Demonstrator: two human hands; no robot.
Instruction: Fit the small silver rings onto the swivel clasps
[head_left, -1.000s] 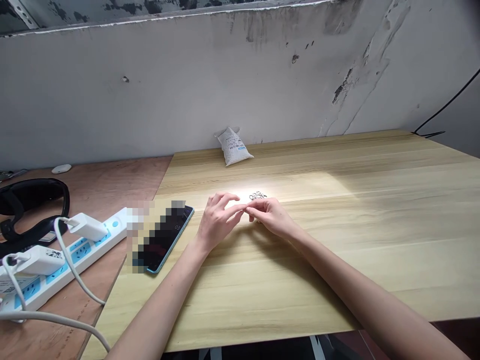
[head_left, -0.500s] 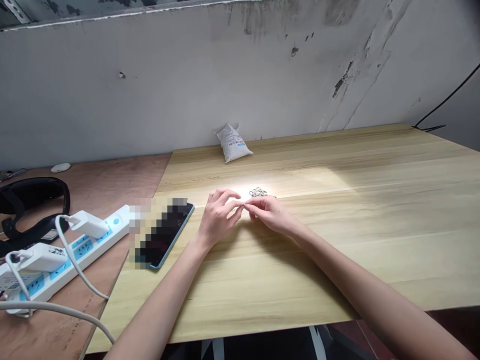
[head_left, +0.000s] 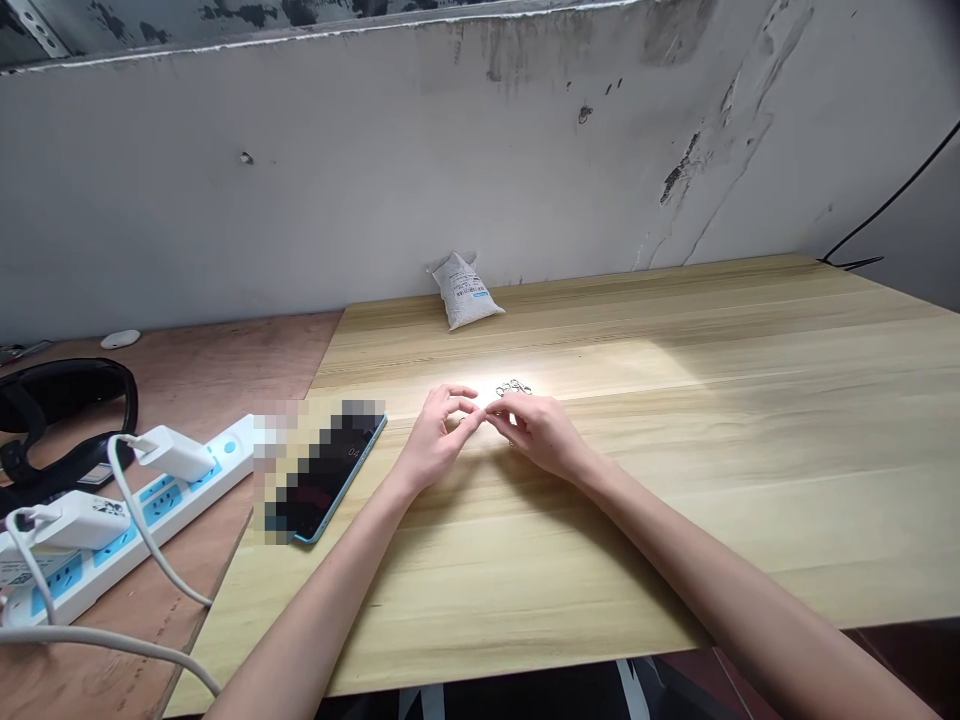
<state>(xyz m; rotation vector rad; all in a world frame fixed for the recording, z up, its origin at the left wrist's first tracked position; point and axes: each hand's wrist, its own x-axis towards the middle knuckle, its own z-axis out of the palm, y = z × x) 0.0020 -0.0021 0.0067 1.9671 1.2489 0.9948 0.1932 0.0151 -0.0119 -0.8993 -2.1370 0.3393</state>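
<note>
My left hand (head_left: 439, 438) and my right hand (head_left: 540, 430) sit together on a pale wooden board (head_left: 675, 510), their fingertips meeting in a pinch. Whatever lies between the fingertips is too small to see. Just beyond them lies a small cluster of metal rings (head_left: 514, 388) in a bright patch of light. A small glinting item (head_left: 512, 442) shows under my right hand.
To the left lie a smartphone (head_left: 334, 475) with a pixelated screen and a white power strip (head_left: 199, 487) with white chargers and cables. A black strap (head_left: 56, 420) rests on a plywood table (head_left: 240, 370). A white sack (head_left: 466, 292) leans against the wall.
My fingertips stay together while my left fingers curl a little more. The view has shifted slightly, and the rings have not visibly moved.
</note>
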